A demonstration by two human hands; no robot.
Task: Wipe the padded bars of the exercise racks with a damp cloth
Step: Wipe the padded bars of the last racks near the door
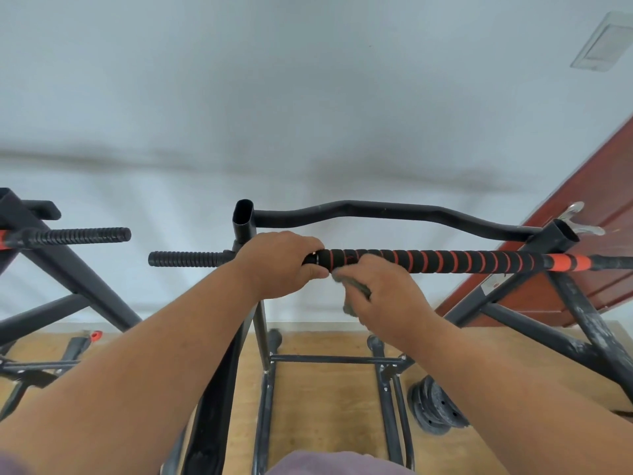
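Observation:
A padded bar (pixel 445 261), black foam wound with orange stripes, runs level across the middle of a black exercise rack. My left hand (pixel 284 265) grips the bar's left end, fingers curled over it. Just to its right my right hand (pixel 380 289) holds a crumpled grey-green cloth (pixel 356 293) against the underside of the padding. Most of the cloth is hidden by the fingers.
A ribbed black handle (pixel 185 259) sticks out left of the rack's upright tube (pixel 244 221). A curved black bar (pixel 376 214) runs behind. A second rack (pixel 65 236) stands at left. Weight plates (pixel 435 409) lie on the wooden floor at right; a red-brown door (pixel 589 207) leans open.

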